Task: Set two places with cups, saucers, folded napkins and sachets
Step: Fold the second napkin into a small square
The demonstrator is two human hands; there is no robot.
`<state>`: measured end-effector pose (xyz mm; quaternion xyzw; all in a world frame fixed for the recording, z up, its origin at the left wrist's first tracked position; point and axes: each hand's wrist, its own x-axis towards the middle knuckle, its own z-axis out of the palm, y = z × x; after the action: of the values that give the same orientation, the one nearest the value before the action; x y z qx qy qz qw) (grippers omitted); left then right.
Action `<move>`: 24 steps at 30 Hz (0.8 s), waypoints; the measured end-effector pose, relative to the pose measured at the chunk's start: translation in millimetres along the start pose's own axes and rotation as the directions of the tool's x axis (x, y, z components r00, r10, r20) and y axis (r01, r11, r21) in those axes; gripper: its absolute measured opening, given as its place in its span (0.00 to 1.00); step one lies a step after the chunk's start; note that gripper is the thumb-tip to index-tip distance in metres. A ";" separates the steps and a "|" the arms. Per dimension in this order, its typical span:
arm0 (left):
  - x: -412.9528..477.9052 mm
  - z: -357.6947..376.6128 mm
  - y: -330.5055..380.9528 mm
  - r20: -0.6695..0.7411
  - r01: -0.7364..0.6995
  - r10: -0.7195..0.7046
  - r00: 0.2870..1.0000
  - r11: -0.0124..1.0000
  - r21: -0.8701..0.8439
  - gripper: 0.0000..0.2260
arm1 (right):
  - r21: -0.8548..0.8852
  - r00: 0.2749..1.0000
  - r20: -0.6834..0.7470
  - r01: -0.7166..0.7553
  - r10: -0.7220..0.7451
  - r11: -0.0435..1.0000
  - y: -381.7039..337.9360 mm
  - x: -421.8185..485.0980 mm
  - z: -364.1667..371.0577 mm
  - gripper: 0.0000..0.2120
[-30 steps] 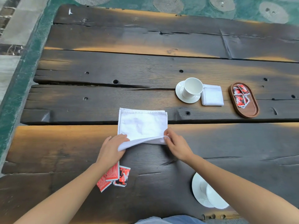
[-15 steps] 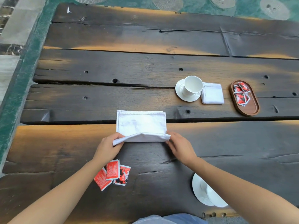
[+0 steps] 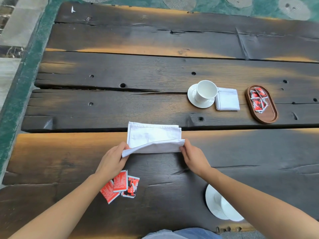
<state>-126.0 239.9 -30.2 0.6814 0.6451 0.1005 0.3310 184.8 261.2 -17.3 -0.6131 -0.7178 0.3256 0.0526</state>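
Note:
A white cloth napkin (image 3: 151,135) lies mid-table, its near edge lifted into a fold. My left hand (image 3: 112,159) pinches the near left corner and my right hand (image 3: 194,156) pinches the near right corner. Three red sachets (image 3: 121,186) lie by my left wrist. A white cup and saucer (image 3: 217,206) sit near the front edge, partly hidden by my right forearm. Farther off stand a white cup (image 3: 206,91) on a saucer (image 3: 192,99), a folded napkin (image 3: 227,100) and a wooden tray (image 3: 266,116) holding red sachets (image 3: 258,100).
The dark plank table (image 3: 155,69) has gaps and holes between boards. Its left edge meets a green border and paving (image 3: 15,69). Teal patterned ground runs beyond the far edge.
Both hands have carried the napkin's near edge away from me, so the visible napkin is now a narrower band. The rest has not moved.

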 end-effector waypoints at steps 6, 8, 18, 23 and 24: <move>0.7 -0.4 3.7 -0.019 0.039 -0.040 0.999 0.998 -0.051 0.03 | 0.010 0.999 -0.002 -0.055 0.055 0.998 -7.1 2.5 -5.9 0.07; 1.3 1.1 4.6 -0.010 0.060 -0.061 0.998 0.996 -0.070 0.05 | -0.008 0.998 -0.009 -0.065 0.065 0.998 -8.7 3.4 -6.4 0.07; 6.9 12.4 11.9 -0.001 0.169 -0.171 0.985 0.976 -0.139 0.11 | -0.018 0.983 -0.008 -0.183 0.183 0.983 -10.1 8.1 -1.3 0.05; 11.0 16.7 12.3 0.019 0.243 -0.243 0.970 0.961 -0.128 0.08 | 0.005 0.970 0.019 -0.244 0.244 0.970 -5.1 10.3 4.7 0.04; 12.2 17.3 11.5 0.015 0.258 -0.258 0.966 0.958 -0.127 0.08 | 0.028 0.967 0.027 -0.253 0.253 0.967 -4.7 10.5 5.6 0.03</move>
<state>-105.1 246.5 -40.1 0.5686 0.7209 0.0980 0.3839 175.6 268.4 -22.5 -0.6950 -0.6291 0.3480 0.0119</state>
